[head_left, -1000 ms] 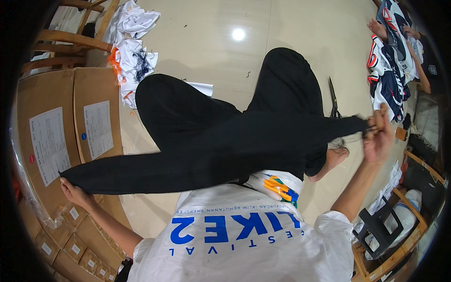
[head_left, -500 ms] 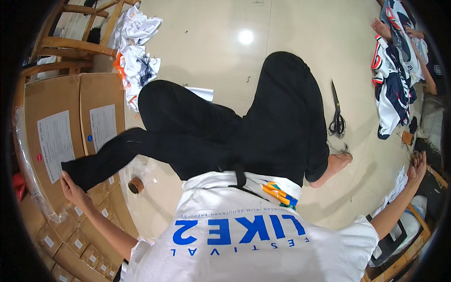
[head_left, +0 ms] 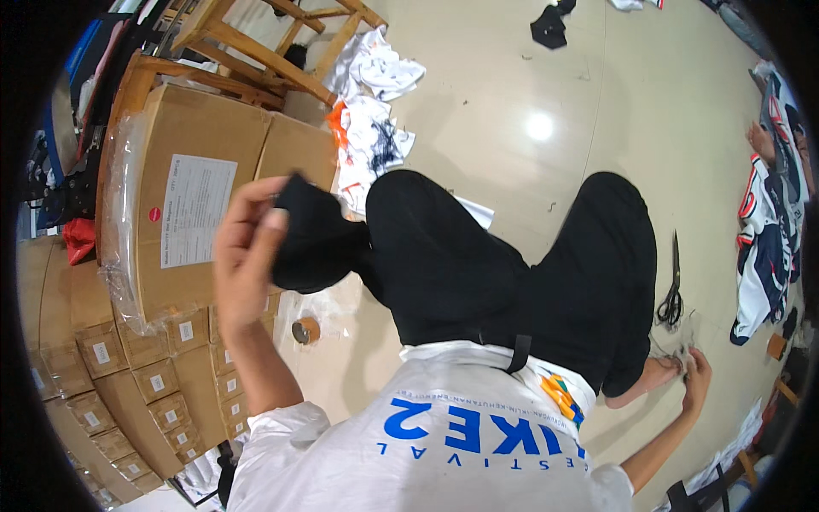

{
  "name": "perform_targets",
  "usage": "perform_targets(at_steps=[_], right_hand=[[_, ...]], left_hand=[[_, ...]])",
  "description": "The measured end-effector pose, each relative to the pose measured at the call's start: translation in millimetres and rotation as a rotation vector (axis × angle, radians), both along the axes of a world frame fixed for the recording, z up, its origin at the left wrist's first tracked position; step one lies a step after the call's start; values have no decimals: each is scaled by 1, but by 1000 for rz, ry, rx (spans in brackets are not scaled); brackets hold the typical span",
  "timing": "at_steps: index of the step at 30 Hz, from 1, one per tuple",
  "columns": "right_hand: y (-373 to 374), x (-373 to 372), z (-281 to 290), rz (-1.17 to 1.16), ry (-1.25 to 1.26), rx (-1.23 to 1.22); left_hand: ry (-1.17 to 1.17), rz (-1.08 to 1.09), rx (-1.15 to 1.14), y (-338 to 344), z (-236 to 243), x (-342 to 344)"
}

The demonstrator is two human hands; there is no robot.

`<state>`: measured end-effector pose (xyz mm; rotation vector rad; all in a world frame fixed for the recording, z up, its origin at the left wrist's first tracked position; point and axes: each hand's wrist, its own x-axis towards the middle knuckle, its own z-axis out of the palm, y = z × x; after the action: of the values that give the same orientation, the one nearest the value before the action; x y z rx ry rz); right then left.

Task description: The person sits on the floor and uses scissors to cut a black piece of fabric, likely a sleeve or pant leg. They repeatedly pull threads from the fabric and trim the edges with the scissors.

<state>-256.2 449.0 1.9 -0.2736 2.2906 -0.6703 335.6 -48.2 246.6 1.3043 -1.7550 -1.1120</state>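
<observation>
My left hand (head_left: 247, 247) is raised at the left, in front of a carton. Thumb and fingers pinch a piece of black cloth (head_left: 311, 235), which hangs bunched beside my left knee. Against my black trousers its lower end is hard to make out. Low at the right, my right hand (head_left: 697, 380) is beside my bare foot (head_left: 644, 382). Its bent fingers meet at a small tuft of loose dark threads (head_left: 680, 348). Black-handled scissors (head_left: 672, 286) lie on the floor just beyond, blades pointing away from me.
Large cartons (head_left: 205, 183) and several small boxes (head_left: 158, 380) stand at the left. A tape roll (head_left: 305, 330) lies near them. White garments (head_left: 375, 68) lie beside a wooden stool (head_left: 256, 55). At the right, another person's hand (head_left: 761, 143) is by patterned jerseys (head_left: 768, 247).
My left hand has risen and come inward, bringing the black cloth up and bunching it. My right hand has moved inward from the far right to the threads by my foot. The view has shifted left.
</observation>
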Motion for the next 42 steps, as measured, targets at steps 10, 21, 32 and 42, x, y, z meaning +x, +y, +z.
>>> perform_targets(at_steps=[10, 21, 32, 42], right_hand=[[131, 60, 21, -441, -83, 163], [-93, 91, 63, -239, 508, -327], [-372, 266, 156, 582, -207, -1139], [-371, 284, 140, 380, -303, -980]], left_hand=[[440, -353, 380, -12, -24, -111], [364, -356, 508, -4, -53, -152], [247, -470, 415, 20, -50, -142], [287, -328, 238, 25, -70, -138]])
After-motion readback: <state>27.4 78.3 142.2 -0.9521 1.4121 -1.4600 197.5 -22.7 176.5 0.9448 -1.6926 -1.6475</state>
